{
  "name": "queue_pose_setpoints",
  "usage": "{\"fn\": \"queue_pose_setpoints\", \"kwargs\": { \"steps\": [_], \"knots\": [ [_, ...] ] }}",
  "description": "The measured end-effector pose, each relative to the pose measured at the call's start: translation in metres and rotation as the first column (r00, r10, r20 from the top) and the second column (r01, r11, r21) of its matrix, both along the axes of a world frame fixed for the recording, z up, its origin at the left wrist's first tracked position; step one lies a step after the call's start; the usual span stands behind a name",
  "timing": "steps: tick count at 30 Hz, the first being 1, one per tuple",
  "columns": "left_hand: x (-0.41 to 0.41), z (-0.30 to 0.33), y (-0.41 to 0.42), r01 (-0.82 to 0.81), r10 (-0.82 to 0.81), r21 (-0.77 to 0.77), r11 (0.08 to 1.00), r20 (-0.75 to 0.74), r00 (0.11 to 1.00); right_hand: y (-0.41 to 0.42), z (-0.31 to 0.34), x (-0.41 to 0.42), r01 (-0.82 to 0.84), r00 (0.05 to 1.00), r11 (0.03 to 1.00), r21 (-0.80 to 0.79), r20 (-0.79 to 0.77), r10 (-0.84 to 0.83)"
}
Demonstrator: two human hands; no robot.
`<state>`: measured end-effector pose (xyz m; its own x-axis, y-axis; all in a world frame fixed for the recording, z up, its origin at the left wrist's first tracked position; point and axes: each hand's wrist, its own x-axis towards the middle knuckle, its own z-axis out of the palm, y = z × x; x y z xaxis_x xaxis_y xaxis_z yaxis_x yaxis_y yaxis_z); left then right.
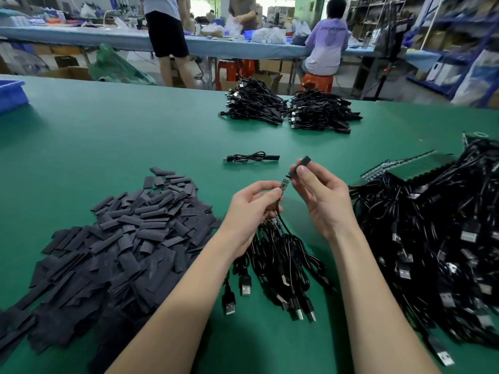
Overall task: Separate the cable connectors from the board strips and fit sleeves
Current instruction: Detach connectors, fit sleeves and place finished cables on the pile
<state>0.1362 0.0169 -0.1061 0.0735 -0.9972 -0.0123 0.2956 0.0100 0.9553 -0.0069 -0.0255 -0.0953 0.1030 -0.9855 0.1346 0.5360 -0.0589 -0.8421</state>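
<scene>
Your left hand (253, 203) pinches the small board (285, 184) at the end of a cable, with a bundle of cables (280, 255) hanging from the same fist; your right hand (321, 195) pinches a black sleeve (299, 166) just above that board; the sleeve's long axis runs up and to the right, roughly in line with the board, its lower mouth almost touching the board's tip; the right hand is nearer, so slide it down along that line.

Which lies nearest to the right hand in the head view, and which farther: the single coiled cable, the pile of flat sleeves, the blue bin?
From the right hand:
1. single coiled cable, just beyond the hands, slightly left.
2. pile of flat sleeves, on the left of the green table.
3. blue bin, at the far left edge.
</scene>
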Motion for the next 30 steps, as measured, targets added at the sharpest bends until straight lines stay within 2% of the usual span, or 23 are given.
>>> {"fn": "queue_pose_setpoints", "kwargs": {
  "steps": [9, 13, 17, 20, 26, 30],
  "knots": [
    [0.003, 0.001, 0.0, 0.057, -0.057, 0.009, 0.998, -0.067, 0.996, 0.004, 0.001, 0.001, -0.002, 0.998, 0.998, -0.071, -0.06, -0.002],
    [0.008, 0.003, 0.0, 0.113, -0.112, -0.003, 0.994, -0.062, 0.992, 0.005, 0.003, -0.007, -0.089, 0.991, 0.994, -0.069, -0.109, 0.082],
    [0.015, 0.005, 0.0, 0.167, -0.167, -0.045, 0.985, 0.008, 0.986, 0.006, 0.005, -0.019, -0.212, 0.968, 0.977, -0.033, -0.144, 0.205],
    [0.019, 0.008, 0.001, 0.165, -0.161, -0.058, 0.985, 0.065, 0.985, 0.006, 0.004, -0.019, -0.243, 0.959, 0.97, -0.004, -0.154, 0.24],
    [0.016, 0.009, 0.001, 0.084, -0.029, -0.146, 0.986, 0.347, 0.937, 0.006, 0.007, -0.016, -0.206, 0.957, 0.978, -0.031, -0.217, 0.195],
    [0.016, 0.008, 0.003, 0.102, 0.008, -0.217, 0.971, 0.454, 0.891, 0.005, 0.005, -0.017, -0.137, 0.974, 0.99, 0.023, -0.178, 0.139]
  ]
}}
